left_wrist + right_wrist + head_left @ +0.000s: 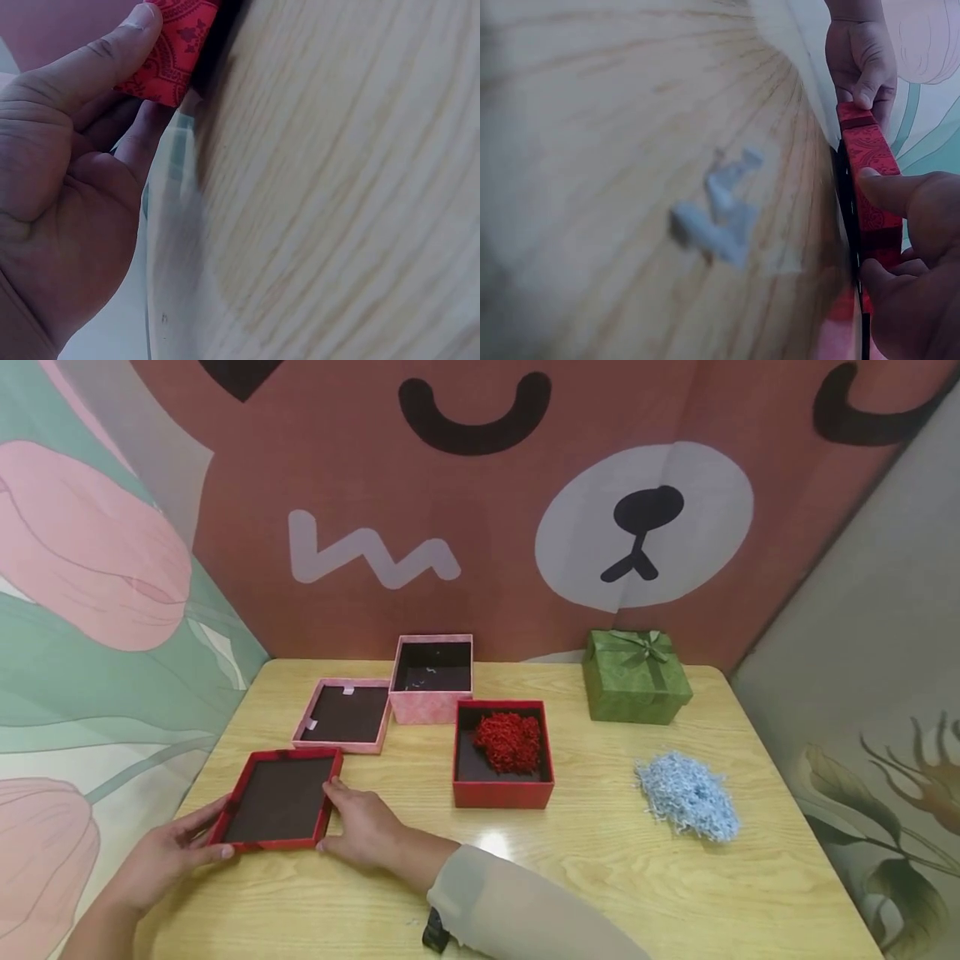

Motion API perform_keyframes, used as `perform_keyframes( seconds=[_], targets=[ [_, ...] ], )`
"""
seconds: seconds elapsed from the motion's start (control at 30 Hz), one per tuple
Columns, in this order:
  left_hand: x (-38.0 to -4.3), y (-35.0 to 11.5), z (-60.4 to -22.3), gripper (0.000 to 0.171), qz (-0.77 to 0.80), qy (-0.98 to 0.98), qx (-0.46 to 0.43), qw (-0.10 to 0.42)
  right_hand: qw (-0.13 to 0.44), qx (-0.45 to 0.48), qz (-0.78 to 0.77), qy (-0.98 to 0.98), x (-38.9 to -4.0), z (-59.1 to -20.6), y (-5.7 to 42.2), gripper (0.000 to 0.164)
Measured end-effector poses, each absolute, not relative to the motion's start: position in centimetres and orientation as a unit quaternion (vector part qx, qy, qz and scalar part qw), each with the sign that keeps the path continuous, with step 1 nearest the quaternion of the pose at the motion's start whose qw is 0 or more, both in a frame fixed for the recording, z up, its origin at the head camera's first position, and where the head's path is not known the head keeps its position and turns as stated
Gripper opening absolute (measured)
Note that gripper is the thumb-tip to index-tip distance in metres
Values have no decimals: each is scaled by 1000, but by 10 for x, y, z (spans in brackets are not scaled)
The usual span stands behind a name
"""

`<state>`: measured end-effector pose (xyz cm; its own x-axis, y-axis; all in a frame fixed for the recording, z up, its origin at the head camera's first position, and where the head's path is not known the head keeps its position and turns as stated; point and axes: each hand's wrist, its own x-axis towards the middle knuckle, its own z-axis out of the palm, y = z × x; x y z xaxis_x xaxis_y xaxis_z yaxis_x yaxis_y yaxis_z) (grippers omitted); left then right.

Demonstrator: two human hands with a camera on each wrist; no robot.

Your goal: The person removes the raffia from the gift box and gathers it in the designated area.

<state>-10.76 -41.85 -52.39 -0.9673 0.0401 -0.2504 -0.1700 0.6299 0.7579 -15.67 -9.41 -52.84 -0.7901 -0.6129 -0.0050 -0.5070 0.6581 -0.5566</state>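
Observation:
A shallow red box lid (279,799), dark inner side facing up, is held at the table's left between both hands. My left hand (161,860) pinches its near left corner; the left wrist view shows the thumb on the patterned red side wall (176,52), with the fingers partly hidden behind. My right hand (367,827) grips the lid's right side, its fingertips on the rim and near corner. In the right wrist view, the right hand (922,247) has its digits against the red wall. Right of the lid stands an open red box (502,794) with red shredded paper (510,742) inside.
Behind the lid lie an upturned pink lid (341,747) and an open pink box (431,707). A closed green box (633,685) with a bow stands at the back right, blue shredded paper (690,795) in front of it. A small black object (435,932) lies beside the right sleeve.

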Motion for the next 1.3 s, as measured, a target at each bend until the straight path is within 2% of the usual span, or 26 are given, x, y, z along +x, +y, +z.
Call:
perform_keyframes(
  seconds=[0.33, 0.83, 1.13, 1.3],
  targets=[
    [-109, -429, -526, 87, 434, 896, -22, 95, 98, -331, -253, 904, -161, -530, -101, 84],
    [-111, -435, -525, 89, 469, 872, -28, 138, 118, -342, -258, 896, -166, -528, -99, 85],
    [-106, -432, -517, 82, 560, 823, 16, 90, 109, -347, -292, 885, -170, -517, -78, 86],
    [-107, -419, -505, 79, 515, 855, 34, 45, 106, -348, -308, 879, -171, -512, -69, 86]
  ],
)
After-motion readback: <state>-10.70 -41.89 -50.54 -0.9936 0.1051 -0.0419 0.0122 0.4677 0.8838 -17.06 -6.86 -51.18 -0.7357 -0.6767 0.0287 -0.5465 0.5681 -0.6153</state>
